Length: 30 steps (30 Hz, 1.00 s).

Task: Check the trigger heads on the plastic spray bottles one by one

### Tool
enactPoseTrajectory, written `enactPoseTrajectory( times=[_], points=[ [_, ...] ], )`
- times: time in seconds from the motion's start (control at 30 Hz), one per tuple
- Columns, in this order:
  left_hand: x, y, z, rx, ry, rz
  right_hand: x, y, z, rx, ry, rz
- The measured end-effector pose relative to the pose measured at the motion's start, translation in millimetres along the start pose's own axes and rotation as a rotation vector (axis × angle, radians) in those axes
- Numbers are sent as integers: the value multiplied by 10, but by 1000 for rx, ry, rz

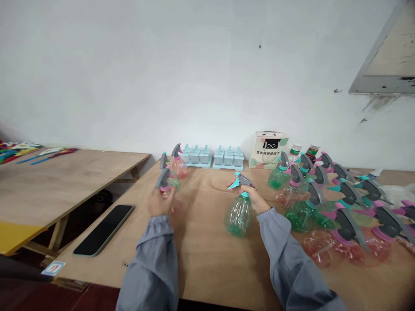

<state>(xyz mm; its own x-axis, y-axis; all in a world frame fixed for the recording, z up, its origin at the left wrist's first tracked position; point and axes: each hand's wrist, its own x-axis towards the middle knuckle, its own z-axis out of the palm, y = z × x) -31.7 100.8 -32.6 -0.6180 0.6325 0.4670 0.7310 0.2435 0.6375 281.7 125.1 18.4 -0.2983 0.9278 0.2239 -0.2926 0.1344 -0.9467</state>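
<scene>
Item, left hand (pixel 158 203): my grip is wrapped round a clear pink plastic spray bottle with grey trigger head (pixel 166 185), held upright just above the tabletop near its left edge.

Item, right hand (pixel 256 196): my grip is closed on the neck and grey trigger of a clear green plastic spray bottle with teal nozzle (pixel 239 211), its base on or barely off the wood; I cannot tell which.

Handling note: in my judgement each bottle is best kept upright and held by the collar, not the thin wall, which looks easy to dent.

Surroundings: pale plywood tabletop (pixel 201 255); black smartphone (pixel 104 229) lying flat at left; two more bottles behind my left hand; a crowd of pink and green spray bottles (pixel 340 207) at right, some lying down; pale blue ice-lolly moulds (pixel 214 157) and a small printed carton (pixel 268 150) against the white wall (pixel 194 65); a second wooden table (pixel 48 181) well apart at left.
</scene>
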Motion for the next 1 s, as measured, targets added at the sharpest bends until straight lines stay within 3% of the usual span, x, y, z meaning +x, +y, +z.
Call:
enactPoseTrajectory(
  times=[0.13,0.23,0.3,0.43,0.63,0.83,1.0],
  points=[
    [-361,294,318,-185,-87,333,-19,-20,-35,101,-8,84],
    [-603,455,451,-257,-100,462,-2,7,-92,122,-17,86],
    [-680,491,483,-251,-110,507,27,40,-127,101,44,68],
    [-681,463,486,-172,-101,496,75,85,-169,43,192,47],
    [-661,459,457,-87,-123,485,43,55,-182,-4,-9,47],
    [-666,467,445,-61,-108,484,25,18,-125,23,59,57],
    [-652,458,447,-72,-110,506,-14,-56,-56,3,-31,39]
  ],
)
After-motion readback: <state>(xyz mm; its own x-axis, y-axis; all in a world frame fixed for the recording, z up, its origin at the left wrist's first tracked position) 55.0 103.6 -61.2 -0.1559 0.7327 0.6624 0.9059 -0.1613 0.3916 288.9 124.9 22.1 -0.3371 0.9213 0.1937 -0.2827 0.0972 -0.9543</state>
